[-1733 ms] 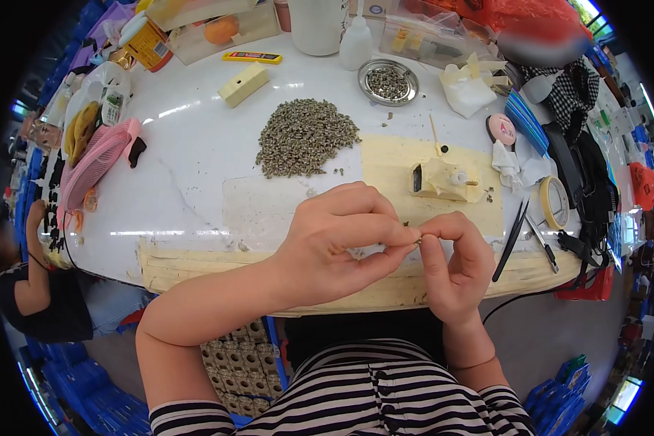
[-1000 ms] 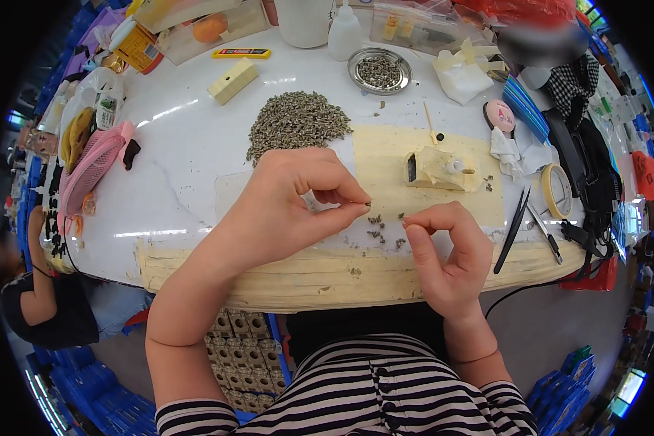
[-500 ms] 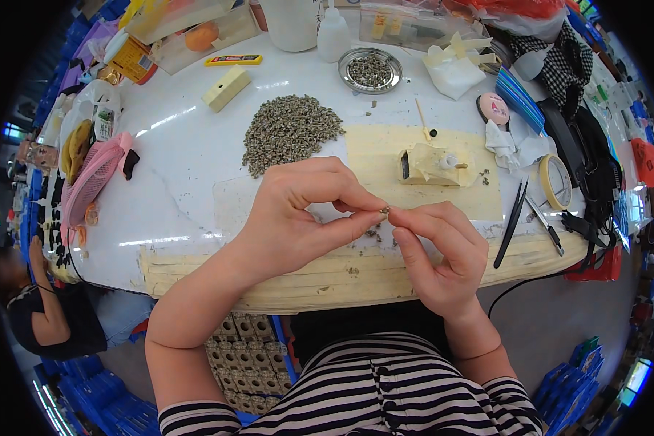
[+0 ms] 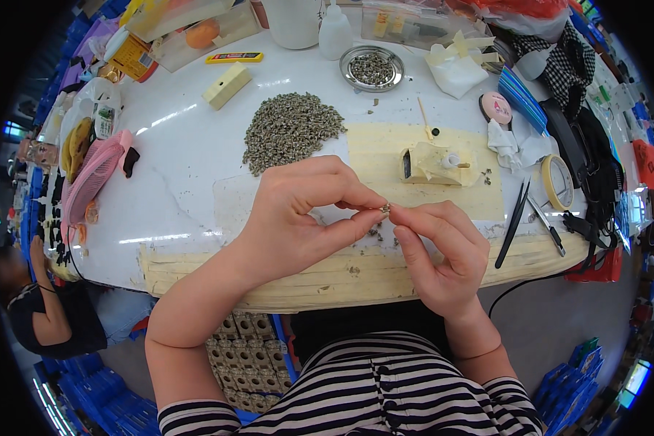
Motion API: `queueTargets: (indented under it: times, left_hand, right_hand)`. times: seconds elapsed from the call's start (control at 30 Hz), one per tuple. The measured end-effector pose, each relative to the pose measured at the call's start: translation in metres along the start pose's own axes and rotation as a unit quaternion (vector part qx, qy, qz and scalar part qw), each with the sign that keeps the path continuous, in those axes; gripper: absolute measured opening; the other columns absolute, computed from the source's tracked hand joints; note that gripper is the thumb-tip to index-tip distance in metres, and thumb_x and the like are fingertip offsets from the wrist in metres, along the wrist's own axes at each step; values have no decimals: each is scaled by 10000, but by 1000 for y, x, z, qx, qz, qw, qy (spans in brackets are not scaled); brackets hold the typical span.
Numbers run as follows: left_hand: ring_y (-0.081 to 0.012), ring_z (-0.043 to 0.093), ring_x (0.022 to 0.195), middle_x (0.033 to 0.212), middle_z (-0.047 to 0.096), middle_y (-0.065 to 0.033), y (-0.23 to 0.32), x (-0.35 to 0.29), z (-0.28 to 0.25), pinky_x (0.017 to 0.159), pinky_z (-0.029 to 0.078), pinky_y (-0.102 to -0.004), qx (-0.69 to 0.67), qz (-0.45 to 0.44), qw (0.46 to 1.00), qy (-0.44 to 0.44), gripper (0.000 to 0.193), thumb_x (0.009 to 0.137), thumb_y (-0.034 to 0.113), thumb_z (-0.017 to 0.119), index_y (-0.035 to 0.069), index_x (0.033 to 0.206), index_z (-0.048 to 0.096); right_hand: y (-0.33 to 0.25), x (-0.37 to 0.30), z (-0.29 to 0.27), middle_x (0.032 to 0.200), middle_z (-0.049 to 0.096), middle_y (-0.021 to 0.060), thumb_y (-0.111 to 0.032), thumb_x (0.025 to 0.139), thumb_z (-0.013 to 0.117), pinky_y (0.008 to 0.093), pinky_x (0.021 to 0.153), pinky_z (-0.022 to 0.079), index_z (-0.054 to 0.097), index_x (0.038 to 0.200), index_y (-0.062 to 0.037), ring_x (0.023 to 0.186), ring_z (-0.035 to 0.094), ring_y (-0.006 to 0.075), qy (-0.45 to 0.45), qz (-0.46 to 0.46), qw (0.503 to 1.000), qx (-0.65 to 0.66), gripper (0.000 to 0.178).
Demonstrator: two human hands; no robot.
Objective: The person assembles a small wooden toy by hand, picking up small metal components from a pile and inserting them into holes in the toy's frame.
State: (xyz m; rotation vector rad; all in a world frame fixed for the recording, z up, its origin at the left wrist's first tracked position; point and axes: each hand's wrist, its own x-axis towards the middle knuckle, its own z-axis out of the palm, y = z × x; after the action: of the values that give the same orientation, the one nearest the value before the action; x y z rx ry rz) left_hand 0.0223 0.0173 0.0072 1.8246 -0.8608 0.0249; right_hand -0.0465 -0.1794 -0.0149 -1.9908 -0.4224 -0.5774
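Note:
My left hand (image 4: 294, 211) is closed in a pinch, holding a small metal part (image 4: 386, 208) between thumb and index finger. The tip of my right hand's (image 4: 447, 254) index finger touches that part from the right. My right thumb stands apart, below the index finger. Beyond my left hand lies a big heap of small metal parts (image 4: 292, 125). A few loose metal parts (image 4: 376, 231) lie on the table under my fingertips. Behind my right hand stands a block wrapped in cream tape (image 4: 436, 163), with a short peg on it.
Farther back is a round metal dish (image 4: 371, 69) of small parts, beside a white squeeze bottle (image 4: 335, 33). On the right lie black tweezers (image 4: 512, 224), a craft knife (image 4: 547, 227) and a tape roll (image 4: 556, 182). A pink mesh item (image 4: 94, 178) is at the left, and a person (image 4: 47, 312) sits beyond.
My hands keep nearly the same pose around the small metal part, which shows slightly more between my fingertips. The view has shifted very slightly.

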Motion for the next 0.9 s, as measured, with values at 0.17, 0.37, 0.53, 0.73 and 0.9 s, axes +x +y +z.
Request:
queueTargets:
  times: [0.17, 0.37, 0.53, 0.73, 0.9]
  left_hand:
    - [-142, 655, 707, 771, 696, -59, 1, -1, 0, 636, 505, -253, 18, -4, 1000, 2, 143, 741, -23, 792, 21, 873, 758]
    - [-135, 616, 673, 733, 661, -58, -1, 0, -20, 622, 484, -248, 12, -133, 983, -126, 115, 780, 4, 766, 1, 894, 745]
    - [-114, 603, 688, 749, 656, -59, -2, 2, -30, 624, 471, -238, 8, -180, 980, -88, 116, 798, -3, 747, -12, 913, 738]
    - [-134, 594, 701, 812, 640, -58, -18, 3, -34, 618, 470, -258, 179, -108, 978, 11, 123, 816, 5, 743, -12, 935, 715]
    - [-204, 592, 735, 795, 601, -76, -21, 3, -33, 624, 481, -297, 246, -58, 968, 0, 137, 807, 17, 752, 1, 938, 716]
  right_hand:
    - [0, 0, 1, 852, 695, 105, 49, 768, 765, 296, 636, 507, 747, 1036, -4, 719, 645, 215, -5, 0, 1000, -7, 274]
    - [2, -1, 1, 848, 695, 109, 34, 779, 763, 294, 636, 508, 747, 1017, -1, 719, 647, 215, -6, 1, 1000, -23, 242]
    - [1, 0, 1, 834, 694, 109, 34, 781, 762, 290, 627, 504, 748, 1007, 3, 707, 645, 212, -10, -1, 1000, -18, 229]
    - [1, 0, 1, 826, 695, 112, 36, 785, 759, 288, 622, 501, 747, 997, 6, 698, 643, 213, -12, -2, 1000, -19, 214]
    - [1, 0, 1, 828, 696, 115, 35, 789, 756, 288, 624, 502, 747, 994, 8, 698, 644, 213, -10, 0, 1000, -20, 207]
